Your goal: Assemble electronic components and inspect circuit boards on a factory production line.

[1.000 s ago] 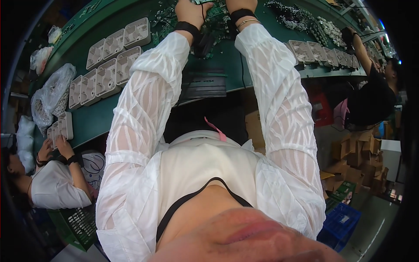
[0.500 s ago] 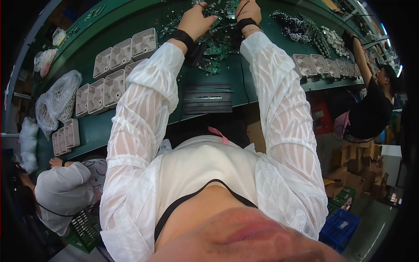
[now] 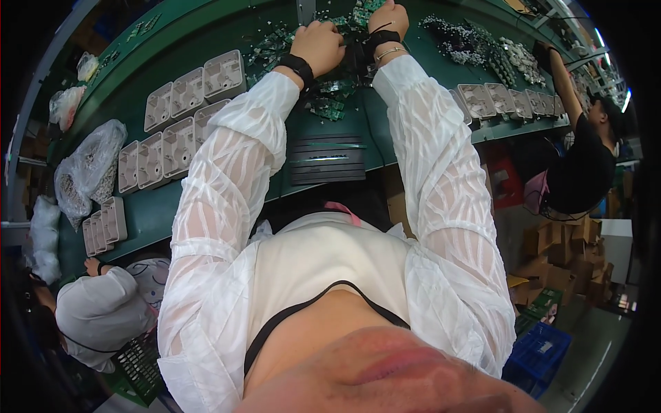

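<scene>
- Your left hand (image 3: 317, 47) is resting knuckles-up at the heap of small, flat, green circuit boards (image 3: 326, 109); its fingers are curling inward, and whether they are gripping anything you cannot tell from this view;
- your right hand (image 3: 387, 20) is lying at the upper edge, just beyond the heap; its fingers are partly cut off there, so you cannot tell if they are closed on a piece;
- the boards are lying loose and overlapping on the long green surface (image 3: 151, 220), below and between your wrists; a careless pull could be dragging neighbours along, likely scratching or scattering them;
- a thin black cord (image 3: 373, 134) is running down the surface near your right forearm; catching it could be tugging at your wrist or sweeping boards aside;
- your sheer, crinkled white sleeves (image 3: 251, 96) are hanging loose near the work; a fold could be hooking a board's corner;
- the beige plastic compartment trays (image 3: 224, 72) are standing near your left forearm; a wide elbow swing could be knocking them askew;
- the dark grey, ribbed, flat plate (image 3: 327, 160) is lying nearer your body; a stray board dropping there could be going unnoticed.
</scene>
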Demonstrator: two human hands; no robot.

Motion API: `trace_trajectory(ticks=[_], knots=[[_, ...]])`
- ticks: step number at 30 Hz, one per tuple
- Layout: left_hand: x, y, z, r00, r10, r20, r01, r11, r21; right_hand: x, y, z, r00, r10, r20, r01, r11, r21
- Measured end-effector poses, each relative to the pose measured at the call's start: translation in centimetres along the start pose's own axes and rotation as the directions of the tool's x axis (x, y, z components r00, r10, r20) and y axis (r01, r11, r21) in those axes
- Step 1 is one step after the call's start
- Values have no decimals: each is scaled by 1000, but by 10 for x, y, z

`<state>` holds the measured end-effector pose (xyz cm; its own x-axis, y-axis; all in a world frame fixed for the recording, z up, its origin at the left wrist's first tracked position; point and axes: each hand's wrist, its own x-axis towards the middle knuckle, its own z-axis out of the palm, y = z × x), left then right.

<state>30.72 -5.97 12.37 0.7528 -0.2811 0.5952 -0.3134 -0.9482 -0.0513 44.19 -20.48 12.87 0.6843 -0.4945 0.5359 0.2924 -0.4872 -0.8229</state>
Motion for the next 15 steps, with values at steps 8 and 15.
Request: trace_trajectory(ticks=[8,15], knots=[[5,13,7,990,-90,-109,101,989,106,15,48,14,977,100,190,-113,992,60],[1,-4,0,980,-191,-46,195,977,88,4,34,36,942,-87,324,89,996,9]])
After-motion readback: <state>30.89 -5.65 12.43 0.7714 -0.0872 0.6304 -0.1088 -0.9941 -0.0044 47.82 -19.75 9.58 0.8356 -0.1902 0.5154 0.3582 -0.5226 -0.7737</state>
